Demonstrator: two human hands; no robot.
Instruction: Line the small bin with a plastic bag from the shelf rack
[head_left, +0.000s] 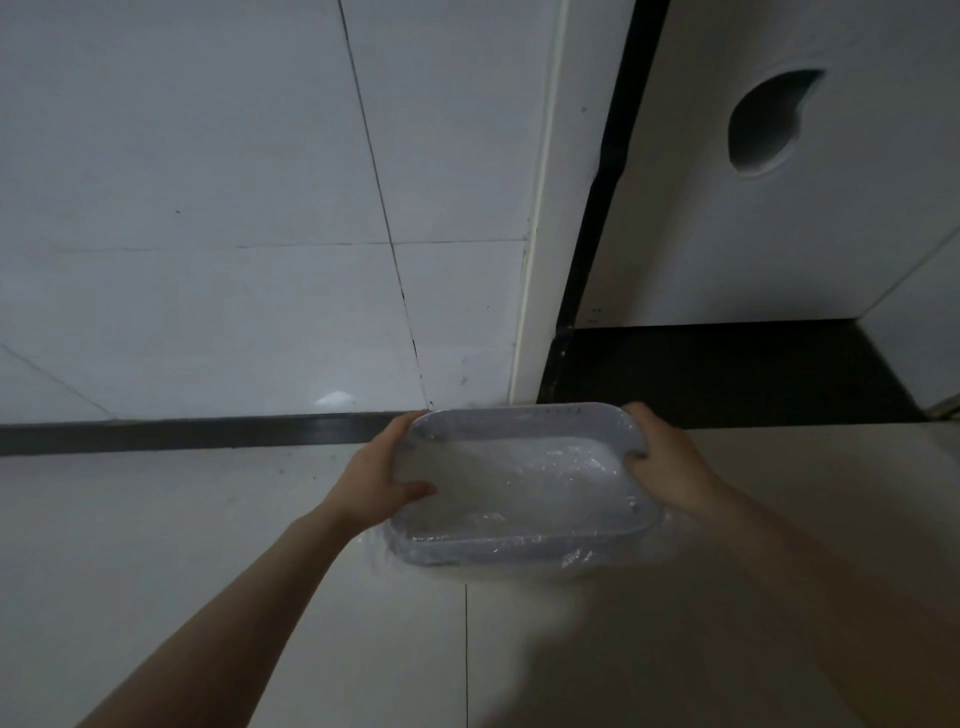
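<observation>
A small pale lavender bin (524, 415), rectangular with rounded corners, sits low by the tiled wall. A clear plastic bag (514, 483) lies inside it, crinkled, and folds over the near rim (576, 558). My left hand (382, 480) grips the bin's left rim, thumb inside on the bag. On the right rim, my right hand (662, 460) holds the bin with fingers curled over the edge. The shelf rack is out of view.
A white tiled wall (208, 208) rises behind, with a dark baseboard strip (182, 431). A white door frame (540, 260) and a white door with a round recessed handle (769, 122) stand at the right over a black threshold (727, 369). Pale floor tiles (208, 545) lie below.
</observation>
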